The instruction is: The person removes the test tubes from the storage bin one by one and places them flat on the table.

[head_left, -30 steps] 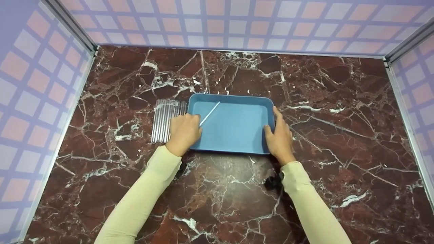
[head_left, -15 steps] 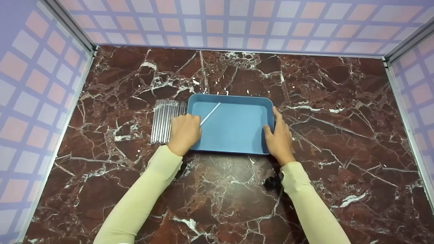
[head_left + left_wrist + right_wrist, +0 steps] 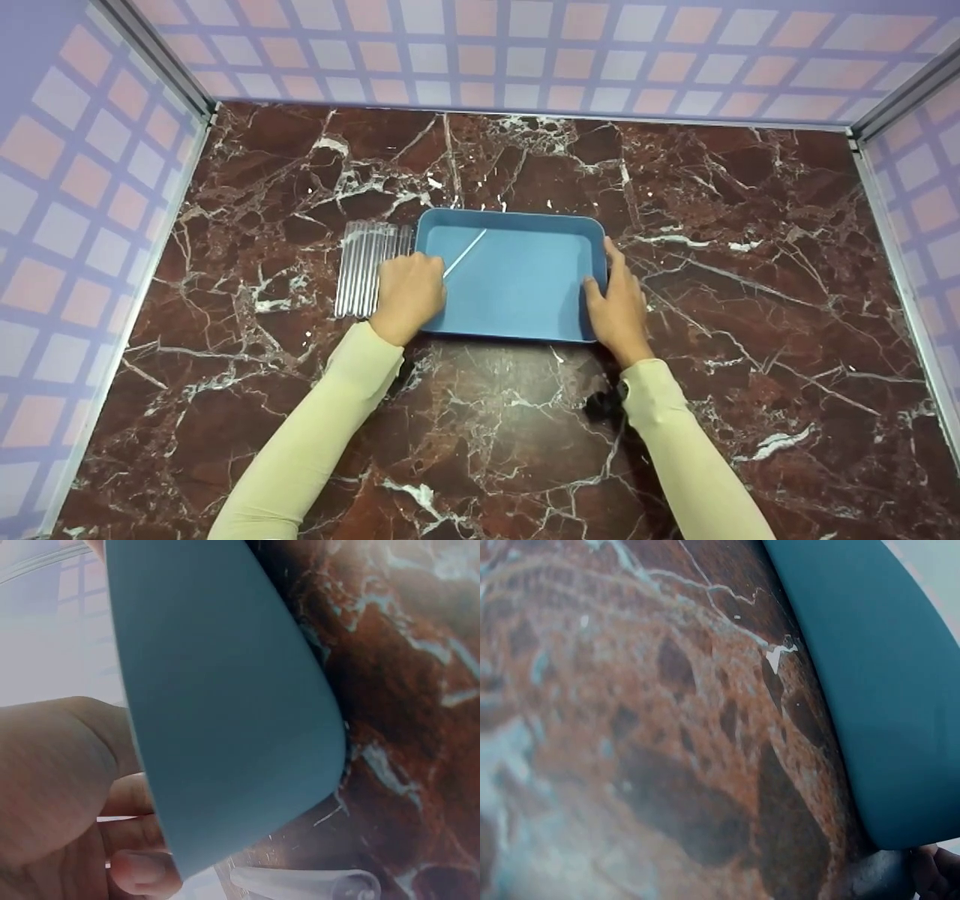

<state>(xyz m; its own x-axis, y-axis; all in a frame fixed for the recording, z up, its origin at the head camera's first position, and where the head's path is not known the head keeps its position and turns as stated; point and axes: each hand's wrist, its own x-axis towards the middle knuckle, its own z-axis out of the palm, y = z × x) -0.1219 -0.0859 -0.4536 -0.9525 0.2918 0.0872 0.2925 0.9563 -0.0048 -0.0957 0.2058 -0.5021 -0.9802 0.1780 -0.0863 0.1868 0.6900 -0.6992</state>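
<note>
A blue rectangular tray (image 3: 517, 281) lies in the middle of the table. My left hand (image 3: 411, 296) is curled over its left rim, and a thin clear tube (image 3: 465, 253) slants from beside the thumb toward the tray's back wall; the grip point is hidden from above. My right hand (image 3: 619, 304) holds the tray's right wall, thumb inside and fingers outside. Several clear tubes (image 3: 360, 274) lie side by side left of the tray, partly under my left hand. In the left wrist view, bent fingers (image 3: 139, 870) show at the tray rim, above a hollow tube end (image 3: 352, 886).
The table (image 3: 517, 450) is dark red marble with white veins and small white specks behind the tray. Checked panels (image 3: 517, 56) stand along the back and both sides. Dark wrist gear (image 3: 604, 405) hangs under the right sleeve.
The tip of the tube in the tray has shifted very slightly toward me. Both hands and the tray hold almost the same place.
</note>
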